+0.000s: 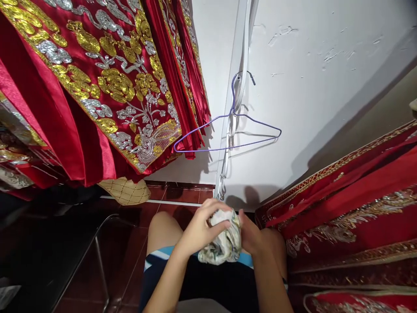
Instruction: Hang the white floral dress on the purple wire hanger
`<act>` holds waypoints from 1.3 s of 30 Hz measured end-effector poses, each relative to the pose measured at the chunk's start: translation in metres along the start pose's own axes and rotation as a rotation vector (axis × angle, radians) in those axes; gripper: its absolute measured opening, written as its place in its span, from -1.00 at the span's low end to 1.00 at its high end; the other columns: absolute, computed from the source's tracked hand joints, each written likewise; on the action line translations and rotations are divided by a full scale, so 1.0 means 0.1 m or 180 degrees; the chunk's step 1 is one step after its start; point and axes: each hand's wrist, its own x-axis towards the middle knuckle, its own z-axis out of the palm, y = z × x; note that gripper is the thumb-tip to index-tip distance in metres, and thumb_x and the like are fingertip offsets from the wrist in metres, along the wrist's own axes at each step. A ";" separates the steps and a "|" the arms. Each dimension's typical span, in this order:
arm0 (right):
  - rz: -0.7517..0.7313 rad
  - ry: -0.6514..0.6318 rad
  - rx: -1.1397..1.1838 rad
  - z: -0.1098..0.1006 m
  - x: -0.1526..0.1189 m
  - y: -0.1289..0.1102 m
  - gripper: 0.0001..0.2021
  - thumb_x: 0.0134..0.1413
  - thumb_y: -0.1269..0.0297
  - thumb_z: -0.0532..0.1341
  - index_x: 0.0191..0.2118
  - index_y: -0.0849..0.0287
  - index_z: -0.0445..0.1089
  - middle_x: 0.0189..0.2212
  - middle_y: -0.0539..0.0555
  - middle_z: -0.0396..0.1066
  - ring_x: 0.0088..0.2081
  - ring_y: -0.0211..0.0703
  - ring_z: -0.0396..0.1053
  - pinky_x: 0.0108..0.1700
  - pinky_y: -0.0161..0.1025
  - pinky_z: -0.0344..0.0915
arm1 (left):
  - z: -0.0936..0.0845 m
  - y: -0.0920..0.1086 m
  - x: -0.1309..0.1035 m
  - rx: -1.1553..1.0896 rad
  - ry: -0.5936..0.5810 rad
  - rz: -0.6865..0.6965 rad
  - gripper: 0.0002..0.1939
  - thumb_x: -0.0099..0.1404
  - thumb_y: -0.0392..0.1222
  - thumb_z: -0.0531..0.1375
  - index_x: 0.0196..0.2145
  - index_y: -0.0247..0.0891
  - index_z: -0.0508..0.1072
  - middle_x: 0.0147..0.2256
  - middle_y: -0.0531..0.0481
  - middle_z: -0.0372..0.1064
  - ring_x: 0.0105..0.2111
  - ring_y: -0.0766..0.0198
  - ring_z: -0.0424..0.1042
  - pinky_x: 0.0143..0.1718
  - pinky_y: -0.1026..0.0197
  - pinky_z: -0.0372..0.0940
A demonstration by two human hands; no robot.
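A bunched-up white cloth (pixel 224 241) with a printed pattern in greenish and yellowish tones sits between my hands, above my lap. My left hand (pixel 208 226) curls over its upper left side, thumb lying across the front. On the other side, my right hand (pixel 250 234) cups the bundle, with most of its fingers hidden behind or beneath the cloth. How the cloth is folded inside the bundle cannot be made out.
A purple wire hanger (pixel 228 150) hangs from a white strap against the white wall (pixel 309 56). Red embroidered garments (pixel 114 87) hang at the left, more red garments (pixel 358 217) at the right. A black chair (pixel 35 248) with metal legs stands on the left over red floor tiles.
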 end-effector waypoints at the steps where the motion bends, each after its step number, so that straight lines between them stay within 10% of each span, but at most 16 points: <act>1: 0.0184 -0.0240 0.0131 0.02 -0.02 -0.06 -0.44 -0.12 -0.32 0.30 -0.43 0.18 0.47 -0.56 0.07 0.40 -0.50 -0.12 0.34 -0.43 -0.20 0.33 | -0.06 -0.04 0.00 -0.0099 0.0114 -0.0044 -0.59 0.23 -0.07 0.33 0.04 -0.12 0.47 -0.02 -0.16 0.40 0.04 0.02 0.34 0.08 0.08 0.20; 4: 0.0532 -0.0798 0.0240 0.03 -0.06 -0.28 -0.62 -0.27 0.02 0.48 -0.39 0.19 0.49 -0.55 0.00 0.39 -0.54 -0.23 0.28 -0.43 -0.28 0.26 | -0.23 -0.17 0.01 -0.0633 -0.0514 -0.0337 -0.44 0.24 0.14 0.27 0.12 -0.15 0.40 -0.08 -0.15 0.41 -0.08 0.04 0.38 -0.07 0.14 0.28; 8: 0.0263 -0.0911 -0.0460 -0.07 -0.01 -0.66 -0.79 -0.14 0.19 0.41 -0.46 0.23 0.47 -0.57 -0.01 0.37 -0.54 -0.26 0.27 -0.45 -0.31 0.20 | -0.42 -0.30 0.07 -0.0097 -0.1337 -0.0836 -0.49 0.28 0.27 0.15 -0.45 -0.29 0.47 -0.53 0.03 0.25 -0.50 0.28 0.22 -0.47 0.27 0.10; 14: -0.0433 0.0197 -0.1604 -0.32 0.17 -1.32 -0.87 -0.14 0.26 0.37 -0.45 0.22 0.53 -0.53 0.06 0.46 -0.51 -0.09 0.39 -0.49 -0.23 0.29 | -0.90 -0.19 0.28 0.2110 -0.0855 -0.0396 -0.49 0.23 0.22 0.23 -0.64 -0.24 0.39 -0.65 0.04 0.25 -0.56 0.26 0.25 -0.23 0.20 0.24; 18: -0.1661 0.1296 -0.2365 -0.49 0.56 -1.62 -0.58 -0.14 0.39 0.30 -0.05 0.19 0.56 -0.49 0.02 0.45 -0.48 -0.16 0.35 -0.46 -0.25 0.28 | -1.21 -0.03 0.39 0.2158 -0.0173 0.0049 -0.72 0.11 0.14 0.36 -0.38 -0.10 0.61 -0.23 -0.13 0.57 -0.06 -0.08 0.46 0.22 -0.11 0.10; 23: -0.2050 0.1016 -0.2763 -0.72 1.15 -1.58 -0.44 -0.02 0.38 0.18 0.17 0.15 0.43 -0.12 0.12 0.52 -0.12 -0.06 0.42 -0.09 -0.13 0.33 | -1.42 0.05 0.45 0.2111 0.0564 -0.0179 -0.71 0.16 0.12 0.31 -0.52 -0.13 0.55 0.22 -0.07 0.33 0.27 -0.16 0.17 0.10 -0.06 0.29; 30: -0.1761 0.0940 -0.2965 -0.86 1.15 -1.49 -0.84 -0.03 0.32 0.13 -0.51 0.20 0.41 -0.56 -0.04 0.30 -0.44 -0.21 0.24 -0.39 -0.30 0.10 | -1.41 0.14 0.48 0.3102 0.0749 -0.0856 -0.64 0.39 0.01 0.02 -0.37 -0.18 0.52 -0.26 -0.17 0.54 -0.22 -0.04 0.51 -0.23 0.12 0.32; 39: -0.1689 0.1350 -0.2775 -0.75 0.72 -1.58 -0.75 -0.02 0.21 0.17 -0.63 0.18 0.27 -0.64 -0.05 0.14 -0.51 -0.26 0.10 -0.46 -0.30 0.00 | -1.09 0.38 0.83 0.1348 0.1164 0.0692 -0.65 0.40 -0.12 0.06 0.03 -0.24 0.48 0.09 -0.15 0.43 0.15 0.02 0.33 0.26 0.05 0.08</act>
